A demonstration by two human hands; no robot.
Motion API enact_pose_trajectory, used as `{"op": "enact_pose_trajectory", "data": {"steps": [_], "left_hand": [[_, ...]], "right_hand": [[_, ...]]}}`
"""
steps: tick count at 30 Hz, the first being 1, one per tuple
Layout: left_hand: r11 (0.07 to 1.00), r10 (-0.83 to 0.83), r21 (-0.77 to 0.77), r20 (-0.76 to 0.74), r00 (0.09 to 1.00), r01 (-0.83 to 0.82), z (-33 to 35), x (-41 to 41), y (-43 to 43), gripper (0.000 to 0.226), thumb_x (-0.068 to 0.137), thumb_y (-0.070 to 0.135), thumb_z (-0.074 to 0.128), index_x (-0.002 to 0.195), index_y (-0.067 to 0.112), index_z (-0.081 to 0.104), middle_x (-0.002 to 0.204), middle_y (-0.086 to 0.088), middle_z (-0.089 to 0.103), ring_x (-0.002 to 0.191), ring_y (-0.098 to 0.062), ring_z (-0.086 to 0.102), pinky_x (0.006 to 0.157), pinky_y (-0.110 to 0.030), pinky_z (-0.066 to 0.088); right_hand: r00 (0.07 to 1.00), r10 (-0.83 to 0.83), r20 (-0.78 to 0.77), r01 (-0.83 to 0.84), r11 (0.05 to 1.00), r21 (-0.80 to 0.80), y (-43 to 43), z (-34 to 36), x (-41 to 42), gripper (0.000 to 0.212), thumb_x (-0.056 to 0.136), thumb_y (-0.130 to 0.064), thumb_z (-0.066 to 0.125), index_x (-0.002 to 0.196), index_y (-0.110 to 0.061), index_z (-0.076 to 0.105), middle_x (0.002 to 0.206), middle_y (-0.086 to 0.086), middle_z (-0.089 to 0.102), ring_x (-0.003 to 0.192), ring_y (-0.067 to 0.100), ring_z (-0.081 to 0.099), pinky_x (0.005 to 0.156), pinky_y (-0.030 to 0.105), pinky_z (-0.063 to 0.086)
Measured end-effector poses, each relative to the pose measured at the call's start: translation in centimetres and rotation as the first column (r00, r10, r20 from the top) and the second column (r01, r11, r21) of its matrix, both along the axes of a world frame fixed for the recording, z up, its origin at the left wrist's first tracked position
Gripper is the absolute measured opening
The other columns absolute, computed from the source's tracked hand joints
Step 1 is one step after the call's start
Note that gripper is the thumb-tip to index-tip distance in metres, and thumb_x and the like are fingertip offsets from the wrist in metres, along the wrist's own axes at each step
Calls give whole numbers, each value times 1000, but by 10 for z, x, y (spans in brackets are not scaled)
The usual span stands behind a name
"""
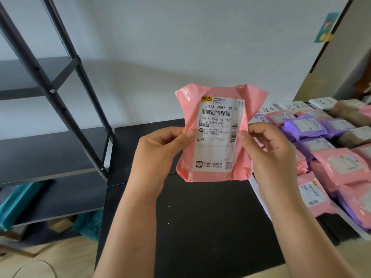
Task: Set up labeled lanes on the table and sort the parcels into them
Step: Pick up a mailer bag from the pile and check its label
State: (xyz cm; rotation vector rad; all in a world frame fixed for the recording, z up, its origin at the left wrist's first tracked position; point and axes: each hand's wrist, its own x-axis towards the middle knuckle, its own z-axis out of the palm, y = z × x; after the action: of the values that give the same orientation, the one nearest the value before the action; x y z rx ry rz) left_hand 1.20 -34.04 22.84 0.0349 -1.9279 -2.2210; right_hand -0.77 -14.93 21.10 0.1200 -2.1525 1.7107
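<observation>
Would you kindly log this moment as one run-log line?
left hand, right hand: pinch pink parcel | label: facing camera | table: parcel piles at right

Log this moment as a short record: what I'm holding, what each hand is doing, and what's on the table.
held item: pink parcel, upright above the black table
left hand: pinches the parcel's left edge, thumb on front
right hand: pinches the right edge, thumb on front
shipping label: faces the camera, top line 502A Q887-00 29
sorted parcels: pink, purple and brown, in rows at right
lane cards: white, handwritten, at the rows' far end
shelf unit: black, at left
</observation>
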Motion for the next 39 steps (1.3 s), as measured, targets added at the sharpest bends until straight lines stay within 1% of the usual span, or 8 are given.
{"op": "enact_pose_trajectory", "data": {"steps": [4,8,15,25,28,32,36,39], "left_hand": [[997,33,-68,32,999,-31,1,1,1,12,88,19,69,89,11,77,85,0,77,75,-8,73,63,-14,53],[988,31,-152,99,995,-16,-5,-3,8,13,90,28,68,87,21,78,85,3,77,80,-16,74,74,-31,58],[950,-42,-295,195,980,99,-30,-19,33,17,96,32,62,92,23,77,82,10,76,74,-8,72,64,-21,57],[846,-263,-380,311,913,373,-63,-24,119,11,95,35,62,92,33,72,85,16,72,74,1,68,58,-12,47],[798,-331,-392,348,877,457,-67,-15,156,11,91,30,68,101,30,72,91,15,73,80,-2,70,65,-18,55],[782,-366,-380,359,858,493,-67,-5,214,8,87,23,74,94,27,73,82,15,75,71,-1,72,61,-18,57],[759,-397,-391,356,846,520,-72,7,290,8,86,22,75,93,26,75,81,13,76,71,-2,72,61,-17,55],[756,-414,-403,315,854,515,-79,18,352,9,85,21,76,93,24,74,73,13,73,65,-1,70,53,-13,49]], "right_hand": [[999,7,42,-7,1000,-6,2,1,2,6,90,-30,67,88,-24,68,89,-13,70,92,9,66,87,41,54],[992,8,122,-10,1000,10,7,-3,-3,16,84,-37,72,86,-20,71,81,-11,71,79,9,66,70,28,50],[956,-93,280,72,994,82,32,-24,7,8,88,-26,72,88,-18,73,82,-9,73,77,7,70,72,35,58],[851,-330,408,310,943,118,108,-52,51,5,90,-25,70,88,-22,72,80,-13,73,71,-3,67,58,13,47],[825,-381,418,373,922,103,145,-57,66,6,89,-27,72,86,-21,72,77,-12,73,66,-3,66,61,17,45],[812,-360,460,398,917,17,206,-62,83,9,87,-22,74,81,-15,73,74,-9,74,68,9,69,68,32,54],[799,-380,467,420,907,21,280,-68,103,11,82,-13,78,82,-3,73,77,11,74,65,18,61,66,34,50],[785,-411,463,458,889,13,337,-74,120,10,80,-8,80,73,-6,72,70,7,73,63,16,59,66,33,49]]}}
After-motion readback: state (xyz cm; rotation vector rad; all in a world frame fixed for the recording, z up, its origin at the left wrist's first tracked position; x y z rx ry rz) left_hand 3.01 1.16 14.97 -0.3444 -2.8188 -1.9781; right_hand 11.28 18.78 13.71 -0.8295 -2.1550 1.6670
